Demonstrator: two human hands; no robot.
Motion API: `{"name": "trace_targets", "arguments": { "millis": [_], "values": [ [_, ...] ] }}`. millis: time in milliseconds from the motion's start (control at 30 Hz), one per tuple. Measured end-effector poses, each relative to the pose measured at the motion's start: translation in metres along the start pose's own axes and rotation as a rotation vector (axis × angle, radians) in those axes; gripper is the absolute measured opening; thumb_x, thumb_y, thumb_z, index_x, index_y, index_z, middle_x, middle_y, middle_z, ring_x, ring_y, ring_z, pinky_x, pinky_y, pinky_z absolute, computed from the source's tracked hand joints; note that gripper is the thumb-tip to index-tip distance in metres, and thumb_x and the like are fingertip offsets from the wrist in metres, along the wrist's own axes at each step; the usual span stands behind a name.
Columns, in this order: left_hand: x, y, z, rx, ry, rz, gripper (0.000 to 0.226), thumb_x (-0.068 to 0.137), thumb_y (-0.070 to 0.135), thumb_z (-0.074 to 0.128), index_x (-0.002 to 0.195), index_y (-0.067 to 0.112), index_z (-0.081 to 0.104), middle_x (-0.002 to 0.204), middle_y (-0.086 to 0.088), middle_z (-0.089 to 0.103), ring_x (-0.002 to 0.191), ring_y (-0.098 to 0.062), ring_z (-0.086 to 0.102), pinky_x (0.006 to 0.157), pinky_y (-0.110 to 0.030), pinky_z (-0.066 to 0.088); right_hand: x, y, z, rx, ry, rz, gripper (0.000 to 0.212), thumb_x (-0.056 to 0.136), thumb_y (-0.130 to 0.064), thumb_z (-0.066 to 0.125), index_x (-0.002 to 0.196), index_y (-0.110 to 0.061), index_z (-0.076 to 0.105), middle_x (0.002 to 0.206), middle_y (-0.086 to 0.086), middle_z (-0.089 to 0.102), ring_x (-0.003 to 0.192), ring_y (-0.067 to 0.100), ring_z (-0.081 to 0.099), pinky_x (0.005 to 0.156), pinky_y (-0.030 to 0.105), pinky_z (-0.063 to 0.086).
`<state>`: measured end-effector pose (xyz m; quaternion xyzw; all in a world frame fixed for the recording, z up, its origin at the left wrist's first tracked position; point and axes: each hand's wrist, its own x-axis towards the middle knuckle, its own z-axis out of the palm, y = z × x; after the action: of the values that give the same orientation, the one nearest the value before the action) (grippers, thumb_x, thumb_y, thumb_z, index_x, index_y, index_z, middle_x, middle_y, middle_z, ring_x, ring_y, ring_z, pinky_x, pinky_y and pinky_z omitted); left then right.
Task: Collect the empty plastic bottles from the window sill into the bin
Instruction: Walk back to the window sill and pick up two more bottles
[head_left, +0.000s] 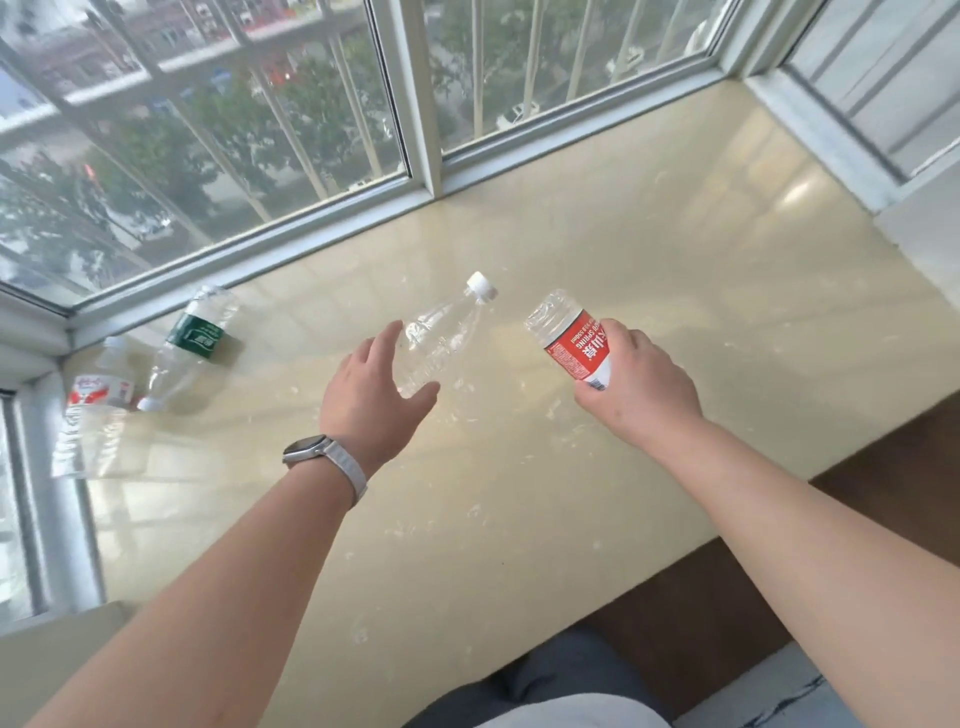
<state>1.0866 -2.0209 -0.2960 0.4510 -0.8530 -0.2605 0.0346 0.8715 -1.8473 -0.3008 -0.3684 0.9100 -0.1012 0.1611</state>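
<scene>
At the bottom edge of the frame sits the person's dark grey and white clothing (561, 680), with a strip of brown floor (727, 597) to its right, below the front edge of the glossy cream stone window sill (623, 249). Two bare forearms reach up from the lower corners over the sill. The left wrist carries a grey wristwatch on a pale woven band (306, 449). Above it, just left of centre, the left hand (374, 387) is spread wide, fingers straight and thumb held out. The lower end of a clear, label-less plastic bottle with a white cap (447, 332) sits in the gap between thumb and fingers; whether skin touches plastic cannot be told. That bottle slants across the middle of the sill, cap toward the upper right. Right of centre, the right hand (639, 384) has its fingers curled round a clear plastic bottle with a red label (569, 340), base pointing to the upper left and neck end hidden in the palm. Farther off, at the left of the frame, a clear bottle with a dark green label (195, 338) lies on the sill, white cap toward the lower left. Just beside it, in the sill's left corner, is a clear bottle with a red and white label (101, 395). Beyond stand the white window frames (410, 104), pale outer bars (291, 130) and blurred trees.
</scene>
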Motion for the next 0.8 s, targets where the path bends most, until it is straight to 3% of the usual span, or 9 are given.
{"name": "trace_targets", "arguments": {
  "millis": [467,800],
  "values": [
    [-0.112,0.096,-0.051,-0.167,-0.013,0.325,0.08,0.082,0.047,0.07,0.15,0.029,0.032,0.144,0.003,0.049,0.131,-0.019,0.046,0.106,-0.036,0.04,-0.192,0.024,-0.135,0.093,0.307,0.176,0.064,0.076,-0.043,0.063,0.131,-0.028,0.036,0.106,-0.002,0.052,0.088,0.022,0.053,0.071,0.038,0.049],
    [-0.166,0.205,-0.022,-0.257,-0.15,0.579,0.078,0.081,0.046,0.073,0.148,0.03,0.035,0.138,0.005,0.052,0.126,-0.015,0.05,0.094,-0.028,0.041,-0.295,0.084,-0.167,0.242,0.51,0.382,0.061,0.077,-0.048,0.068,0.125,-0.036,0.033,0.109,-0.007,0.052,0.091,0.016,0.056,0.077,0.042,0.053]
  ]
}}
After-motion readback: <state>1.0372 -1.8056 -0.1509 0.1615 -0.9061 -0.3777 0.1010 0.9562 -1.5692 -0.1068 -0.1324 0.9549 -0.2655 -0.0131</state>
